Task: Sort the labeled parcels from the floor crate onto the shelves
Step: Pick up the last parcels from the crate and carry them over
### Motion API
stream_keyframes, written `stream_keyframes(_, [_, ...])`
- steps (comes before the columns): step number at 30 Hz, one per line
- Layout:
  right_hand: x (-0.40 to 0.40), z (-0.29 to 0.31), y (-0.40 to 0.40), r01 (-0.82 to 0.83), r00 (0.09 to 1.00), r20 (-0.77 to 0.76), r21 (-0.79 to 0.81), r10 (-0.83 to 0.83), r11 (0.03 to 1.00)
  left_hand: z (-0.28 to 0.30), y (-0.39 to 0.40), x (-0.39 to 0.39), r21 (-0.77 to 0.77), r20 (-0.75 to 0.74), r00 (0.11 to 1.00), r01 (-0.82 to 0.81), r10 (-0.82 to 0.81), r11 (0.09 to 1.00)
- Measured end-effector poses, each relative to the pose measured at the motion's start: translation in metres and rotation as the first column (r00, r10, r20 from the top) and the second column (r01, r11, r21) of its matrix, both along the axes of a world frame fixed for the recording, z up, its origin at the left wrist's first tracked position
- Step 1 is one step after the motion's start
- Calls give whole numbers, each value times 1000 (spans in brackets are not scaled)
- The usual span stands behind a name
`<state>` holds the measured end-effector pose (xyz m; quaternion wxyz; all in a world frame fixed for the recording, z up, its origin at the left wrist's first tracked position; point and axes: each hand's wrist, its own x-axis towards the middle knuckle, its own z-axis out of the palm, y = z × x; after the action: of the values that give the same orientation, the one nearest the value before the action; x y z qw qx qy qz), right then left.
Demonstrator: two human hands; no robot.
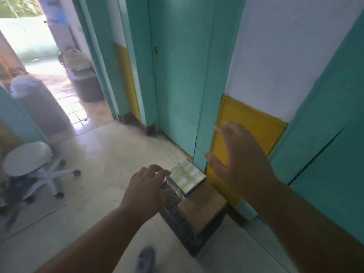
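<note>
A dark crate (189, 219) is seen on the pale tiled floor (110, 174), pushed close against the base of the teal and yellow wall (242, 125) at its 3 o'clock side. Inside it, a brown cardboard parcel (202, 211) lies flat, and a shiny wrapped parcel (187, 177) sits at the crate's 12 o'clock end, its far corner just beside the teal door frame (202, 134). Labels cannot be read through the blur.

The left hand (145, 186) is held over the crate's 10 o'clock edge, fingers curled downward and touching or almost touching the wrapped parcel; whether anything is pinched cannot be told. The right hand (238, 156) is raised in front of the wall at about 2 o'clock from the crate, fingers spread wide and holding nothing.

Open floor is left from 7 to 11 o'clock of the crate. A white swivel stool (29, 160) stands well apart at 9 o'clock. Two dark bins (39, 107) flank the bright doorway (39, 46) at 11 o'clock. A foot in a grey sandal (145, 259) is seen at 6 o'clock, near the crate's nearest corner.
</note>
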<state>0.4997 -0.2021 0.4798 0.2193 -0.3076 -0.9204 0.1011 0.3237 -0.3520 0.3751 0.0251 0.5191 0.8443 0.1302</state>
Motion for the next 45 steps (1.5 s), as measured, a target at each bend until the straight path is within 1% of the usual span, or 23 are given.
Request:
stream_keyframes(4, [-63, -45, 19, 154, 988, 2, -46, -154, 987, -45, 50, -86, -101, 33, 989, 148, -145, 984])
stream_keyframes(8, [-105, -81, 45, 323, 946, 30, -83, -322, 943, -93, 98, -138, -196, 99, 958, 284, -269, 939])
stream_keyframes(13, [-124, -152, 73, 435, 898, 122, -126, -422, 891, -169, 153, -159, -318, 154, 922, 386, -354, 866])
stream_keyframes(16, [-125, -218, 85, 477, 874, 193, -166, -446, 863, -229, 177, -156, -367, 221, 905, 423, -364, 828])
stream_keyframes(19, [-121, -295, 90, 536, 836, 287, -247, -467, 807, -299, 187, -152, -403, 300, 886, 453, -353, 795])
stream_keyframes(22, [-117, -378, 94, 572, 809, 369, -321, -457, 755, -374, 198, -147, -460, 397, 879, 440, -264, 771])
stream_keyframes(24, [-112, -435, 99, 599, 789, 420, -367, -448, 712, -422, 207, -141, -499, 455, 880, 382, -140, 778])
stream_keyframes(26, [-105, -491, 106, 626, 766, 476, -395, -433, 673, -466, 217, -135, -533, 517, 856, 302, 22, 790])
stream_keyframes(28, [-96, -543, 113, 654, 738, 529, -408, -419, 637, -503, 222, -130, -560, 579, 801, 255, 153, 788])
stream_keyframes(30, [-89, -587, 120, 696, 699, 575, -409, -426, 590, -534, 224, -127, -565, 637, 738, 249, 223, 787])
stream_keyframes(32, [-84, -619, 122, 741, 661, 615, -446, -430, 501, -553, 224, -123, -546, 684, 676, 223, 276, 807])
stream_keyframes(33, [-84, -632, 123, 748, 661, 615, -493, -431, 444, -559, 224, -122, -536, 701, 643, 192, 308, 822])
stream_keyframes(34, [-84, -640, 122, 741, 671, 596, -544, -441, 392, -562, 223, -121, -527, 718, 610, 162, 335, 835])
stream_keyframes(35, [-83, -646, 122, 729, 681, 564, -581, -466, 361, -563, 222, -119, -516, 736, 575, 137, 356, 846])
stream_keyframes(37, [-80, -646, 121, 724, 674, 512, -602, -532, 338, -559, 218, -114, -495, 772, 512, 110, 378, 862])
stream_keyframes(39, [-74, -627, 117, 739, 645, 496, -599, -581, 309, -541, 210, -108, -483, 812, 427, 105, 399, 869])
stream_keyframes(41, [-65, -590, 110, 748, 629, 491, -594, -603, 296, -508, 200, -103, -441, 874, 280, 118, 396, 890])
stream_keyframes(43, [-57, -539, 101, 746, 630, 488, -595, -604, 299, -461, 194, -102, -378, 921, 147, 127, 360, 917])
stream_keyframes(44, [-54, -510, 95, 739, 638, 485, -603, -598, 299, -435, 193, -104, -357, 932, 111, 128, 344, 925])
stream_keyframes(45, [-52, -478, 90, 723, 652, 472, -622, -593, 300, -406, 192, -106, -333, 942, 92, 125, 323, 935])
